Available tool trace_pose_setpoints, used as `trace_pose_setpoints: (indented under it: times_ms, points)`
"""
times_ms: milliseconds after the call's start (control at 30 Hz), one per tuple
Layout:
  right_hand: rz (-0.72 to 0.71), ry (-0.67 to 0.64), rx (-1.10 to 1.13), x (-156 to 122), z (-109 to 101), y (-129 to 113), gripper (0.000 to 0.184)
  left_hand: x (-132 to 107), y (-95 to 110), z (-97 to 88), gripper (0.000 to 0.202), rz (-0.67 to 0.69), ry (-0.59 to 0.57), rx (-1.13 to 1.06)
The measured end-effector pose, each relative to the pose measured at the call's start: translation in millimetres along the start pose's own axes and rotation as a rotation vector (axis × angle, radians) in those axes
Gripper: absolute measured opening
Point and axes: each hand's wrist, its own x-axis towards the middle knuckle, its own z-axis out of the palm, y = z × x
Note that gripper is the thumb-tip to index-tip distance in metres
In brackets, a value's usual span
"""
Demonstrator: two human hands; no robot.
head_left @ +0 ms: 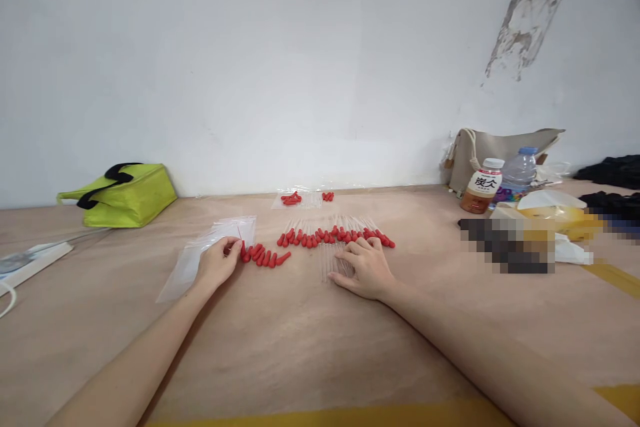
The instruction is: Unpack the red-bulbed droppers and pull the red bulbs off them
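My left hand point(219, 260) is closed in a pinch, its fingertips against a red rubber dropper bulb point(244, 251) at the left end of a short row of loose bulbs point(266, 258). How firmly it holds that bulb is hard to see. Partly under this hand lie clear zip bags point(187, 263). My right hand point(367, 268) rests with fingers apart over thin clear tubes point(327, 261) lying side by side; some are hidden beneath it. Just beyond, a long row of droppers point(320, 237) has red bulbs toward me and clear tubes pointing away.
Near the wall lies a clear bag point(313, 200) with red bulbs and tubes. A lime-green bag point(133, 197) and a white power strip point(37, 263) are at left. To the right stand a brown drink bottle point(481, 190), a water bottle point(520, 170) and a beige bag point(500, 143).
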Motion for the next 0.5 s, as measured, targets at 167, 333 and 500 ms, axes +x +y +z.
trace_pose_setpoints:
  times_ms: [167, 333, 500]
  points:
    - [0.01, 0.029, 0.015, -0.4, 0.9, 0.0, 0.036, 3.9, -2.9, 4.5, 0.041, 0.131, -0.034, 0.086]
    - [0.032, 0.076, 0.019, -2.6, 2.7, 3.0, 0.032, 8.5, -9.1, 7.3, 0.046, 0.222, 0.001, 0.208]
    - [0.078, 0.142, -0.016, -7.5, -2.7, 10.3, 0.026, 9.2, -11.9, 1.9, 0.049, 0.208, 0.036, 0.163]
